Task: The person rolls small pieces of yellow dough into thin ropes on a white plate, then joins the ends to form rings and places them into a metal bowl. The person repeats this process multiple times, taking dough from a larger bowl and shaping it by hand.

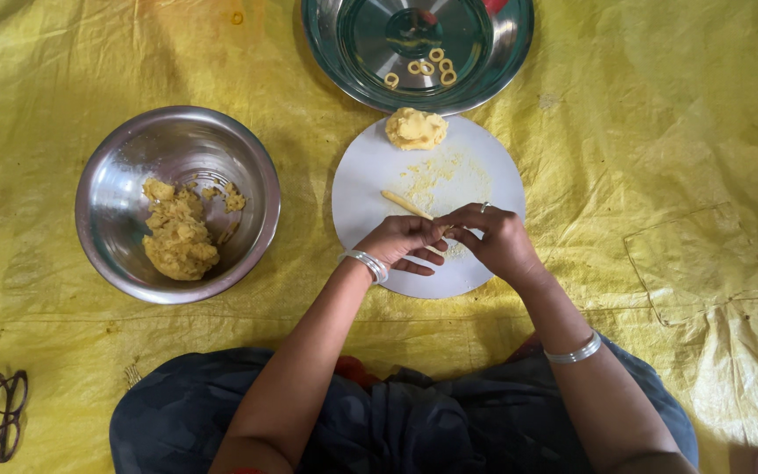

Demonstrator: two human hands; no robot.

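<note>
Hands, left hand [401,241] and right hand [497,239], pinch thin soft dough rope [407,204] over round white board [484,162].

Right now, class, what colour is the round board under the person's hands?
White: the round board shows plainly in the head view, dusted with yellow crumbs.

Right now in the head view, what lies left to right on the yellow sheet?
Dark-framed glasses → round steel bowl of yellow dough → white round board, where left hand and right hand hold a thin dough strip.
</note>
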